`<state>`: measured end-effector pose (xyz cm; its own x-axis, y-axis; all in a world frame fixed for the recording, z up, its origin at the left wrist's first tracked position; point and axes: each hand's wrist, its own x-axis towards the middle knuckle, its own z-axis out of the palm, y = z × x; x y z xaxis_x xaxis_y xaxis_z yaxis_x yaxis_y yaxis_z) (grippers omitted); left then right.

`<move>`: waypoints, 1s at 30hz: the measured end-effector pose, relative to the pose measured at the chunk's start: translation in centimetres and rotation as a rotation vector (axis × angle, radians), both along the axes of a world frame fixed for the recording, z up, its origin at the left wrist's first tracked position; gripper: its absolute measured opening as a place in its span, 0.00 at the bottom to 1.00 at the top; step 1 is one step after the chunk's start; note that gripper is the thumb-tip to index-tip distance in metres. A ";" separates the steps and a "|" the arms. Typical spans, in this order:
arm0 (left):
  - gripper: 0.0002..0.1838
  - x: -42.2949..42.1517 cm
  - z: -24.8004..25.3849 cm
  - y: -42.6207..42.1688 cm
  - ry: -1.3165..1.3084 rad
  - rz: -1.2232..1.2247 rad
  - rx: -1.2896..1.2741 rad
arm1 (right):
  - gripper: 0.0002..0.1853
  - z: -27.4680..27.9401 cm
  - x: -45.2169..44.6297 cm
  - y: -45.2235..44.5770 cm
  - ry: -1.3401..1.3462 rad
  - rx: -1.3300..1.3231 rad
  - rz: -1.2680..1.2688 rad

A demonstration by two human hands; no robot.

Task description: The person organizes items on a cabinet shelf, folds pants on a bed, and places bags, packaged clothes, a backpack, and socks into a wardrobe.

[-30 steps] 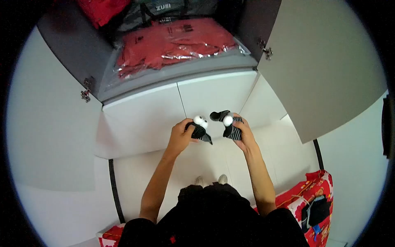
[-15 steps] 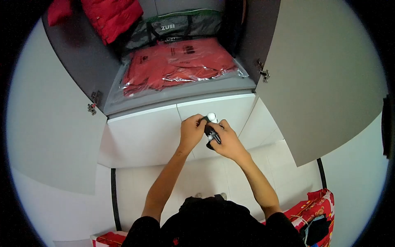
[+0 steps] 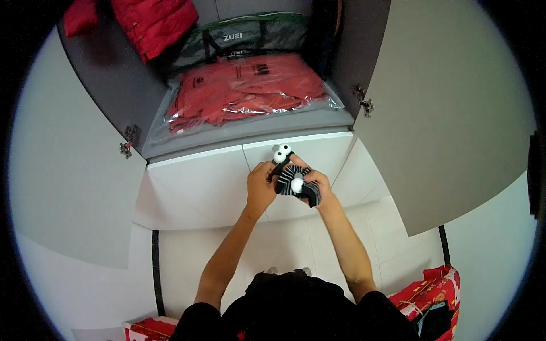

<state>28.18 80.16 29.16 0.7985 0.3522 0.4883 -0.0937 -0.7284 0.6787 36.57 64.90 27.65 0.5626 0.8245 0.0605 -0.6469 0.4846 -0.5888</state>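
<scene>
My left hand [image 3: 261, 183] is closed on a black sock [image 3: 278, 169] that has two white googly eyes [image 3: 282, 152] on top. Close against it on the right, my right hand [image 3: 317, 184] grips a black-and-white striped sock [image 3: 288, 175]. A white ball [image 3: 297, 185] sits on the striped sock, below my right thumb. The two socks touch or overlap in front of the white lower cabinet doors [image 3: 199, 184]. Some of my fingers are hidden behind the fabric.
An open cabinet holds red clothing in clear plastic [image 3: 244, 91], a dark bag [image 3: 233, 40] and a red puffy jacket [image 3: 151, 25]. Open doors stand at left [image 3: 68, 159] and right [image 3: 449, 113]. Red patterned fabric [image 3: 421, 292] lies lower right.
The hands came together from apart. Since the middle frame, the striped sock has turned into view in my right hand and the googly eyes have risen slightly left. The view has tilted up since the first frame.
</scene>
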 end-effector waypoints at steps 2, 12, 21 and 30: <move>0.08 0.2 -0.6 -0.2 -0.053 -0.096 -0.254 | 0.38 0.0 -1.5 1.4 0.106 0.162 -0.079; 0.18 -0.2 -4.6 -1.7 -0.273 -0.119 -1.028 | 0.36 -0.1 -3.1 2.8 -0.152 -0.182 -0.299; 0.22 -1.4 -1.1 -2.6 -0.215 -0.294 -1.040 | 0.33 -3.4 -0.3 4.5 -0.748 -0.570 -0.782; 0.23 -1.7 -0.1 -4.2 -0.134 -0.244 -0.367 | 0.22 2.6 -2.2 4.8 -0.866 -0.784 -1.084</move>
